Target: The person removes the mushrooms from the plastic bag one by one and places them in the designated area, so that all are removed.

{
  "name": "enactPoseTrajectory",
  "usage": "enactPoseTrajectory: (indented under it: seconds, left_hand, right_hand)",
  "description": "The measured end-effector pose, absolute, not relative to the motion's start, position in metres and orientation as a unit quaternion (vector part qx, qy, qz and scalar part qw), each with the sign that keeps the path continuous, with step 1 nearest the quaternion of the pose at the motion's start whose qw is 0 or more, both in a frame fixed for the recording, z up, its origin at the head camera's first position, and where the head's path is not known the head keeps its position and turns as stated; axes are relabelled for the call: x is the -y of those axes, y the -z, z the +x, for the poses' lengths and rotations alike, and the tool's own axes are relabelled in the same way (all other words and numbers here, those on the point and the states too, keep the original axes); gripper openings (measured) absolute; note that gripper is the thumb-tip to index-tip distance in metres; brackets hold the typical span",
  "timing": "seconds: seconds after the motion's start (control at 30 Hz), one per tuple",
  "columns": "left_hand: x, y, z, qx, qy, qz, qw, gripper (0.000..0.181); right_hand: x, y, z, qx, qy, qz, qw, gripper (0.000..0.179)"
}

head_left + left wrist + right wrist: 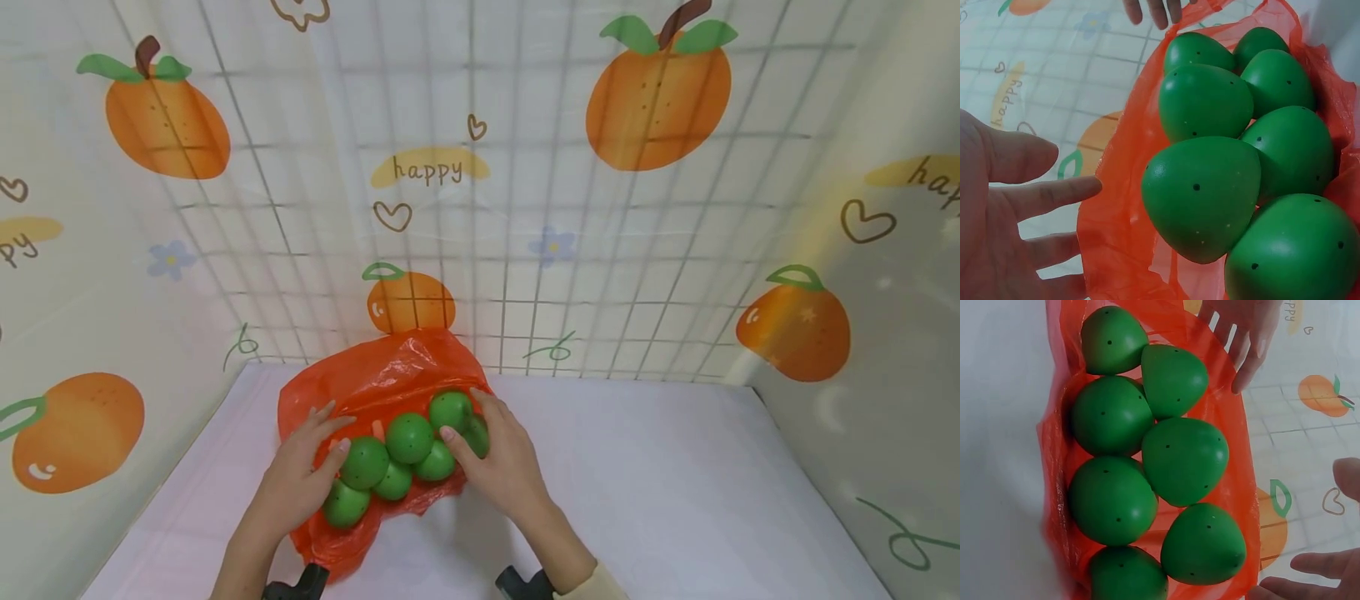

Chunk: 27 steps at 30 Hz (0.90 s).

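Several smooth green rounded fruit-like pieces (410, 437) with small black dots lie clustered on a crumpled red plastic bag (397, 362). My left hand (296, 475) is at the left side of the cluster, fingers spread over the bag and thumb close to a green piece. On the right side, my right hand (504, 457) has its thumb and fingers around the end of the cluster without curling tight. In the left wrist view, the left hand's fingertips (1092, 185) overlap the bag's edge. The right wrist view shows the green pieces (1185, 459) lying in two rough rows.
Beneath the bag is a white tabletop (660, 483). A patterned curtain (525, 167) printed with oranges and hearts hangs behind a wire grid and around the sides. Dark camera mounts (300, 583) sit near the wrists.
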<state>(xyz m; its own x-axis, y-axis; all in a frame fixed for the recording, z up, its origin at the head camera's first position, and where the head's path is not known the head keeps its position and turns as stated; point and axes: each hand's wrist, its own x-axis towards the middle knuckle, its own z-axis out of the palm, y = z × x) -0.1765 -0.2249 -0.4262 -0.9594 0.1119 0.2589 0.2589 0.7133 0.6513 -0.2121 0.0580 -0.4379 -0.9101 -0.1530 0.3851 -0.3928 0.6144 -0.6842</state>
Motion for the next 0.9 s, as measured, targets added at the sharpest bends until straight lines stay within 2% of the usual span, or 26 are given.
enactPoseTrajectory:
  seconds: [0.47, 0.9]
  left_hand:
    - [0.231, 0.434, -0.187, 0.911, 0.394, -0.098, 0.076, 0.043]
    - [0.231, 0.433, -0.199, 0.905, 0.397, -0.116, 0.096, 0.046]
  right_hand:
    - [-0.056, 0.449, -0.218, 0.877, -0.436, 0.147, 0.140, 0.074]
    - [-0.054, 0.455, -0.228, 0.874, -0.442, 0.135, 0.146, 0.070]
